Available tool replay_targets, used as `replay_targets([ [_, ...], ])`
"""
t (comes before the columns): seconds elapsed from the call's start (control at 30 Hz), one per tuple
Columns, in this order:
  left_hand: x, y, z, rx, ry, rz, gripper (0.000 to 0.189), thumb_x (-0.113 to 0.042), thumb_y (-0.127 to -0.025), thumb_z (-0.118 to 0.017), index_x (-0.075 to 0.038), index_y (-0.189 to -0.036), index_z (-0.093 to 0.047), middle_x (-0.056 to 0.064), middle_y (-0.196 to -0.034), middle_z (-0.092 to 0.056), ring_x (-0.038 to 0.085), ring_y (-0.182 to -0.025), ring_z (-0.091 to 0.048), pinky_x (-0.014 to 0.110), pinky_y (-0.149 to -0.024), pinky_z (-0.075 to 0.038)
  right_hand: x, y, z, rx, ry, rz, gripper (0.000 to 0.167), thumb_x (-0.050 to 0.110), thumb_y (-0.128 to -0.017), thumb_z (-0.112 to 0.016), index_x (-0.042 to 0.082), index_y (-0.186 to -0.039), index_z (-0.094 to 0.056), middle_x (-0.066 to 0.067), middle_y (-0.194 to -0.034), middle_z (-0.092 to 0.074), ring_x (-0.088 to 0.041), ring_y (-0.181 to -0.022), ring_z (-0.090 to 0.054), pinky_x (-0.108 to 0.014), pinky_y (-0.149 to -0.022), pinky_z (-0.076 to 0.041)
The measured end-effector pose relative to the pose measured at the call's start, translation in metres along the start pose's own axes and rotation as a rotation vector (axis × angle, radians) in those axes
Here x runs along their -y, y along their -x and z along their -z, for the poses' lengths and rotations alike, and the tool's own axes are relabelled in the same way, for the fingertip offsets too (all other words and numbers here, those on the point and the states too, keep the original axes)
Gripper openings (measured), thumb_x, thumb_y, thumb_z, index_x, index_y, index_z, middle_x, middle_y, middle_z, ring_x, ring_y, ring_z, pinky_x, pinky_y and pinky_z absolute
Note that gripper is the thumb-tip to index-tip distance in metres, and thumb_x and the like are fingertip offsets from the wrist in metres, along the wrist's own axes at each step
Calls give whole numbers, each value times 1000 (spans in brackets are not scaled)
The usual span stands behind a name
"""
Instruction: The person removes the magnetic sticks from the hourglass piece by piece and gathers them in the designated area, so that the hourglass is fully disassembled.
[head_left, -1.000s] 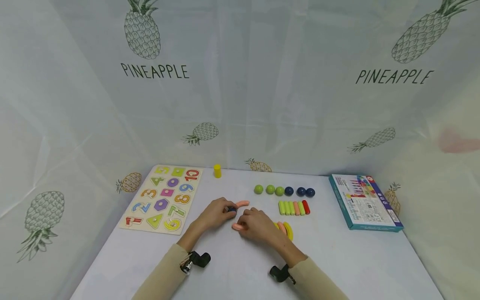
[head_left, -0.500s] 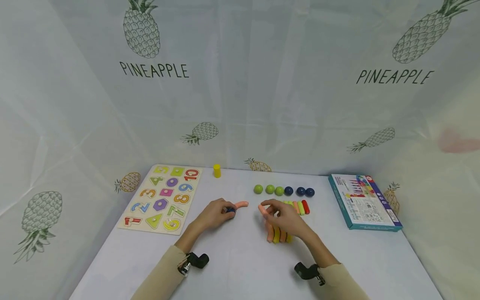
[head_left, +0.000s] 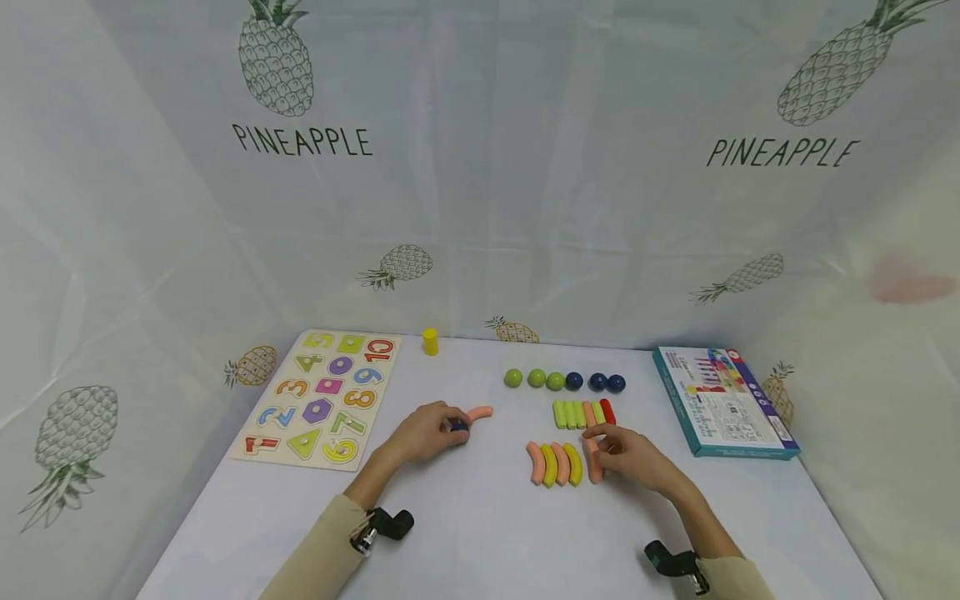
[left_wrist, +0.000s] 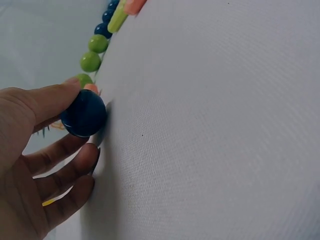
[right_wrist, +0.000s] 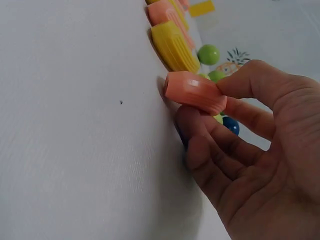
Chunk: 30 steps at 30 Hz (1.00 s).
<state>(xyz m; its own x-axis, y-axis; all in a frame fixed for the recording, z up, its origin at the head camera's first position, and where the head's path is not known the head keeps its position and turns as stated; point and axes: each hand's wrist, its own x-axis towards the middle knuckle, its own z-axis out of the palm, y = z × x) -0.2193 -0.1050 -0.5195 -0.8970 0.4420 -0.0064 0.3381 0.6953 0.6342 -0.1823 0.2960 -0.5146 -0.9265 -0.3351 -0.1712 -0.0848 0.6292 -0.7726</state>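
My left hand [head_left: 426, 432] pinches a dark blue ball [left_wrist: 84, 114] between thumb and fingers, low over the table. Just beyond that hand lies a salmon curved piece [head_left: 481, 412]. On the right, my right hand [head_left: 639, 458] pinches another salmon curved piece [right_wrist: 195, 92] with thumb and fingertips. This piece is at the right end of a row of alternating salmon and yellow curved pieces, beside a yellow curved piece [head_left: 574, 464]. Whether the held piece touches the table is unclear.
Behind the curved row stands a row of short sticks, green ones [head_left: 570, 415] among them. Farther back are green balls [head_left: 536, 378] and blue balls [head_left: 597, 382]. A number puzzle board [head_left: 318, 400] lies left, a box [head_left: 723, 404] right, a yellow cylinder [head_left: 430, 342] at the back.
My right hand has carried the salmon curved piece rightward from near the left hand, across the curved row to its right end. My left hand stays almost still with the blue ball.
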Motion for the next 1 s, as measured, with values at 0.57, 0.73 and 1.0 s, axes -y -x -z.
replay_targets([
  [0.57,3,3,-3,-7,-27,-4,23,-37,-93,-73,-25,-114,-74,-8,-93,-60,9,-82,-55,29,-69,-45,-3,-3,-3,-45,60,-18,29,23,-94,-71,11,-120,-69,-2,-91,-63,-20,-86,-56,-26,-67,-51],
  [0.73,3,4,-4,-2,-24,-16,22,-38,-97,-68,-26,-114,-74,-12,-92,-61,8,-81,-54,29,-69,-44,-4,-4,-3,-35,48,-25,28,21,-95,-69,10,-121,-68,-2,-90,-62,-17,-80,-57,-26,-65,-52],
  [1.0,1,7,-4,-5,-22,-38,24,-40,-99,-63,-25,-114,-74,-15,-95,-65,6,-83,-55,28,-72,-45,-1,-4,-8,2,17,14,29,14,-94,-68,7,-122,-66,-4,-86,-62,-20,-75,-59,-27,-63,-52],
])
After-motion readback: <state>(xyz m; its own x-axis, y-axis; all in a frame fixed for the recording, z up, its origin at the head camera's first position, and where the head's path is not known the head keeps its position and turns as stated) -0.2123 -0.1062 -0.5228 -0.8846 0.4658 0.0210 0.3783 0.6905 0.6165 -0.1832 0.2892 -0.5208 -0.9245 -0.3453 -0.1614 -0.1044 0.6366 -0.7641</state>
